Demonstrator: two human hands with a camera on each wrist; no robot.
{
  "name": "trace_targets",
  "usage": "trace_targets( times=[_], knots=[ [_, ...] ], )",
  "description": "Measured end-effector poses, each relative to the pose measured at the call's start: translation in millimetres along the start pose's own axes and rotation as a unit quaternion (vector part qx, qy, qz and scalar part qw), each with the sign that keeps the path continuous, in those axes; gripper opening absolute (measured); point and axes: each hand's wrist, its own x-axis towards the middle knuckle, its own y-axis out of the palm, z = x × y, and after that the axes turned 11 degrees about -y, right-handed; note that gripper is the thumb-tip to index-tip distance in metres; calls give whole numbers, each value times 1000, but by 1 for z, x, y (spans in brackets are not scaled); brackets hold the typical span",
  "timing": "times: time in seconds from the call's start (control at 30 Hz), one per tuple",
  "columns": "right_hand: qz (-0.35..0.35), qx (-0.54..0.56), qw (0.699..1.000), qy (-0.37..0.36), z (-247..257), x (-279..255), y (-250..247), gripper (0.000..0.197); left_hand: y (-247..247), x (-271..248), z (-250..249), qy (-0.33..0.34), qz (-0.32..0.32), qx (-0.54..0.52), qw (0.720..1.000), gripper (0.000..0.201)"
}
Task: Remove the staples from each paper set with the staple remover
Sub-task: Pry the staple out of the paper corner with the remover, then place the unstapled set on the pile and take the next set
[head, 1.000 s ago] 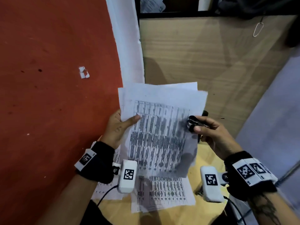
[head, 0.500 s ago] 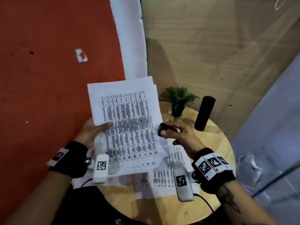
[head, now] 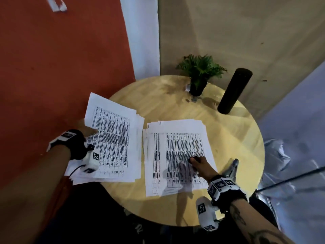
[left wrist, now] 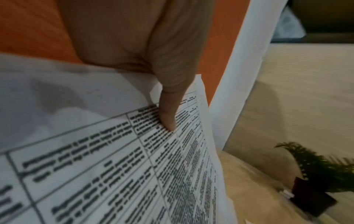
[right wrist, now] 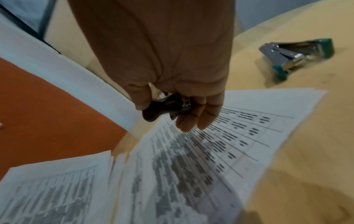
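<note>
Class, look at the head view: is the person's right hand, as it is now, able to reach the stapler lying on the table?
Probably yes. The stapler lies just beside the right hand, with bare table between them. But that hand already holds the staple remover, so gripping it would be awkward.

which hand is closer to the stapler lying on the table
The right. The right hand holds the staple remover over the right paper stack, beside the stapler. The left hand holds the left stack, at the table's far side.
</note>
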Motion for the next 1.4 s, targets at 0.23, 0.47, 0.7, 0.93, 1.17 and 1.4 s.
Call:
trace_targets(
  times=[0.23,0.47,0.7,0.93,1.17,1.4],
  knots=[
    [-55,48,997,39,-26,10,-3,17,23,33,3,-85,-69,107,988,47],
    [-89,100,989,66,-30,11,-1,57,125,-63,-97,122,1,100,987,43],
    [-93,118,987,55,-32,9,-3,42,231,-112,-103,-69,90,69,991,66],
    [-77,129,988,40,-39,12,-4,46,228,-128,-113,-63,168,142,973,37],
    [-82,146,985,35,-39,12,-4,44,220,-150,-85,-180,297,18,938,77],
    [-84,149,985,35,-32,8,-3,43,225,-143,-65,-152,295,-111,937,73]
  ],
)
